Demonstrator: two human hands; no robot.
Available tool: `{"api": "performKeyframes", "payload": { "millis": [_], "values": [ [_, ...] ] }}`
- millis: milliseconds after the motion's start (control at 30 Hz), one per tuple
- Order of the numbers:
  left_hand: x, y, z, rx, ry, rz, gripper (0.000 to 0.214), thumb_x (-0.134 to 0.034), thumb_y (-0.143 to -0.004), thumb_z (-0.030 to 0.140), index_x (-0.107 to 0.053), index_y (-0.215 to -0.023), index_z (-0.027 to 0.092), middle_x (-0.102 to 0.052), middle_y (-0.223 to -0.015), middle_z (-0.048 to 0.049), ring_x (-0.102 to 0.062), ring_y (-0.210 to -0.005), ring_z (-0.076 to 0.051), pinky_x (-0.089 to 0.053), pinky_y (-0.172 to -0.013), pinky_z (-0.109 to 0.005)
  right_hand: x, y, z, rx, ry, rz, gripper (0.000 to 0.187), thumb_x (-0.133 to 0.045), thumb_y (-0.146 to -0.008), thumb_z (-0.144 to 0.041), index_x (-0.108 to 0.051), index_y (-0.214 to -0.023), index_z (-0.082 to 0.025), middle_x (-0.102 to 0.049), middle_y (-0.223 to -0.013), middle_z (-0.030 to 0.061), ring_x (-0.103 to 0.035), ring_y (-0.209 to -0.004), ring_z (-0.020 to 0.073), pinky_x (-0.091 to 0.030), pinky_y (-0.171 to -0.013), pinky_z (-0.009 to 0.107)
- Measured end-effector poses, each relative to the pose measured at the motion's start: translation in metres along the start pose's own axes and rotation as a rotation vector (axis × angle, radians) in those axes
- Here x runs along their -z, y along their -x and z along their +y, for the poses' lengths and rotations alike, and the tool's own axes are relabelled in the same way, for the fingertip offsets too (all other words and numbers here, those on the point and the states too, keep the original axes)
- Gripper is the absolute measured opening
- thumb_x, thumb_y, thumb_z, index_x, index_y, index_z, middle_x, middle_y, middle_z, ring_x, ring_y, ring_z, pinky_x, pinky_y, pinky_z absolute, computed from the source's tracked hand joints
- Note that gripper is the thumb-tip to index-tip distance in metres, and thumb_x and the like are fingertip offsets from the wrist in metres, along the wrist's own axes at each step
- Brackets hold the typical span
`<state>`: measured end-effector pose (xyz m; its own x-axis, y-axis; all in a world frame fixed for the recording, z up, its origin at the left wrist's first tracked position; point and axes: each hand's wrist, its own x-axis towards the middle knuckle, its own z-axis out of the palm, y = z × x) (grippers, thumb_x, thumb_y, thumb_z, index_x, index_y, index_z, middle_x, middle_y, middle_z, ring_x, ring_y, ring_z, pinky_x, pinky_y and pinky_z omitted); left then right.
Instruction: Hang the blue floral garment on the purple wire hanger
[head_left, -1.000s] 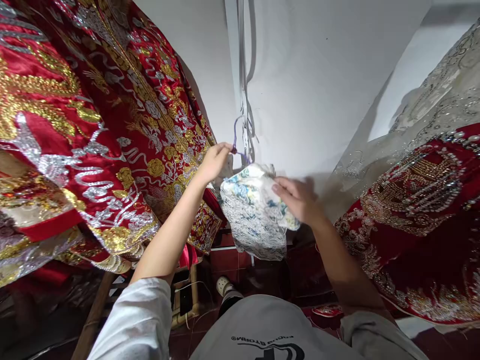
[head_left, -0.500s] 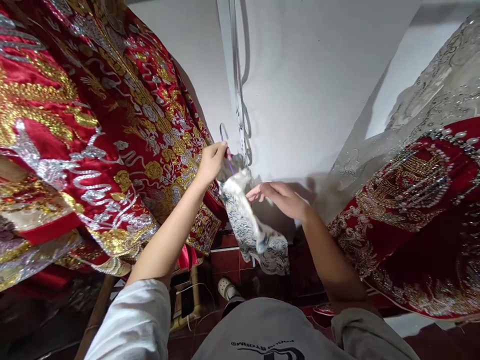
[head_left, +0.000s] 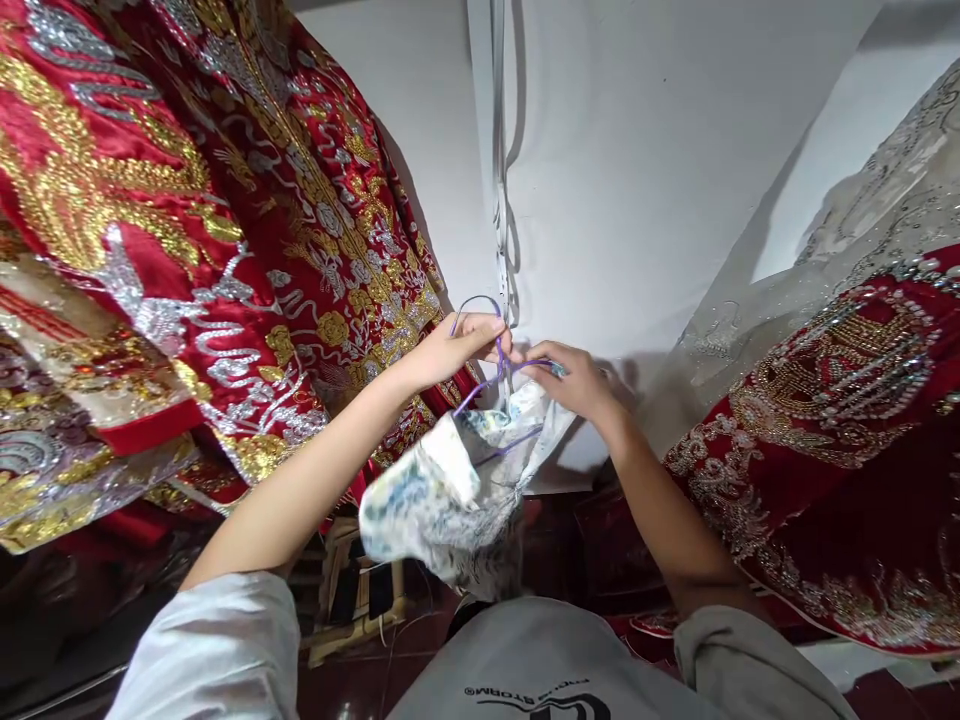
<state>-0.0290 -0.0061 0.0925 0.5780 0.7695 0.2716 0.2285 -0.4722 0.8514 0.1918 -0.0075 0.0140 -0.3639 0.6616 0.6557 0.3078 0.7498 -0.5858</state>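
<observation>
A purple clothes hanger (head_left: 480,394) is pinched near its hook by my left hand (head_left: 461,350), fingers closed around the neck. From it hangs a light garment (head_left: 427,505) with a blue, grey and yellowish pattern, partly slipped over the hanger and spread out to the left. My right hand (head_left: 570,380) is closed on the garment's upper right edge, at the hanger's right shoulder. Part of the hanger bar shows inside the garment's opening. The garment's lower end is blurred in front of my body.
Red embroidered garments (head_left: 322,230) with gold and silver thread hang on the left. A beaded dark red garment (head_left: 832,420) and sheer sparkly fabric (head_left: 855,240) are at the right. White straps (head_left: 500,150) hang along the wall ahead. A wooden stool (head_left: 360,590) stands low on the left.
The hanger and garment have come up and closer to me, with the garment swinging left. My right hand, open before, has moved up and closed on the garment's edge beside my left hand.
</observation>
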Motion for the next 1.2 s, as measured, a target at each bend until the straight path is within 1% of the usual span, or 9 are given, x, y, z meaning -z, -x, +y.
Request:
{"api": "performKeyframes", "payload": {
  "millis": [133,233,467,567,733,800,900,967,1200],
  "values": [
    [0.015,0.002,-0.009,-0.027,-0.195,0.000,0.034,-0.058,-0.097,0.046,-0.073,-0.107,0.017,-0.076,-0.095,-0.0085,-0.073,-0.089,-0.019,-0.060,-0.081,-0.033,0.024,-0.012,0.021,-0.046,0.040,0.248,0.021,-0.066,-0.091,-0.039,-0.075,-0.092,-0.020,-0.072,-0.087,0.0041,-0.062,-0.079,0.0191,-0.048,-0.071,0.029],
    [0.029,0.008,-0.020,-0.088,-0.472,0.175,0.029,-0.060,-0.094,0.035,-0.071,-0.115,0.018,-0.076,-0.107,-0.0084,-0.071,-0.091,-0.019,-0.057,-0.083,-0.033,0.036,-0.035,0.044,-0.111,0.087,0.400,0.019,-0.069,-0.088,-0.036,-0.076,-0.087,-0.018,-0.068,-0.076,0.0024,-0.059,-0.073,0.0176,-0.046,-0.068,0.029],
    [0.046,0.015,-0.057,-0.057,-0.695,0.510,0.024,-0.056,-0.095,0.031,-0.070,-0.109,0.017,-0.076,-0.104,-0.0091,-0.069,-0.090,-0.023,-0.053,-0.084,-0.038,0.009,-0.081,0.052,-0.173,0.135,0.302,0.021,-0.068,-0.087,-0.036,-0.076,-0.090,-0.017,-0.064,-0.072,0.0012,-0.058,-0.070,0.0177,-0.044,-0.068,0.030],
    [0.034,0.018,-0.084,0.032,-0.737,0.537,0.027,-0.059,-0.094,0.037,-0.068,-0.108,0.017,-0.074,-0.100,-0.0098,-0.066,-0.087,-0.025,-0.050,-0.084,-0.041,-0.014,-0.063,0.040,-0.146,0.220,0.335,0.018,-0.065,-0.089,-0.035,-0.074,-0.093,-0.021,-0.071,-0.087,0.0047,-0.064,-0.086,0.0225,-0.048,-0.079,0.035],
    [0.006,0.015,-0.126,-0.015,-0.781,0.759,0.025,-0.048,-0.100,0.035,-0.066,-0.108,0.019,-0.071,-0.103,-0.0113,-0.060,-0.101,-0.029,-0.041,-0.098,-0.045,-0.073,0.014,0.040,-0.079,0.257,0.803,0.017,-0.059,-0.092,-0.038,-0.066,-0.090,-0.022,-0.068,-0.096,0.0096,-0.061,-0.099,0.0257,-0.048,-0.092,0.042],
    [0.000,0.010,-0.135,-0.048,-0.747,0.817,0.027,-0.045,-0.102,0.036,-0.066,-0.105,0.020,-0.071,-0.101,-0.0104,-0.059,-0.101,-0.028,-0.040,-0.099,-0.043,-0.103,0.040,0.054,-0.262,0.090,0.705,0.024,-0.056,-0.093,-0.043,-0.063,-0.085,-0.021,-0.066,-0.079,0.0063,-0.061,-0.079,0.0219,-0.050,-0.077,0.035],
    [-0.003,0.005,-0.140,-0.086,-0.696,0.850,0.029,-0.044,-0.103,0.038,-0.067,-0.102,0.021,-0.071,-0.100,-0.0089,-0.060,-0.100,-0.027,-0.039,-0.098,-0.042,-0.137,0.053,0.084,-0.704,-0.098,0.172,0.046,-0.048,-0.095,-0.052,-0.060,-0.064,-0.020,-0.060,-0.056,0.0042,-0.055,-0.056,0.0183,-0.043,-0.060,0.030],
    [-0.002,0.004,-0.141,-0.103,-0.677,0.855,0.029,-0.045,-0.103,0.040,-0.068,-0.102,0.021,-0.072,-0.099,-0.0079,-0.060,-0.098,-0.026,-0.040,-0.099,-0.042,-0.149,0.048,0.106,-0.934,-0.101,-0.015,0.057,-0.044,-0.097,-0.056,-0.060,-0.055,-0.020,-0.061,-0.052,0.0063,-0.054,-0.051,0.0177,-0.041,-0.058,0.029],
    [-0.034,0.025,-0.161,-0.311,-0.586,1.152,0.027,-0.047,-0.102,0.036,-0.065,-0.116,0.021,-0.064,-0.118,-0.0118,-0.055,-0.122,-0.026,-0.041,-0.107,-0.044,-0.158,0.068,0.140,-1.108,-0.092,0.128,0.045,-0.051,-0.092,-0.045,-0.055,-0.054,-0.021,-0.065,-0.055,0.0085,-0.052,-0.044,0.0168,-0.037,-0.051,0.029]
  ]
}}
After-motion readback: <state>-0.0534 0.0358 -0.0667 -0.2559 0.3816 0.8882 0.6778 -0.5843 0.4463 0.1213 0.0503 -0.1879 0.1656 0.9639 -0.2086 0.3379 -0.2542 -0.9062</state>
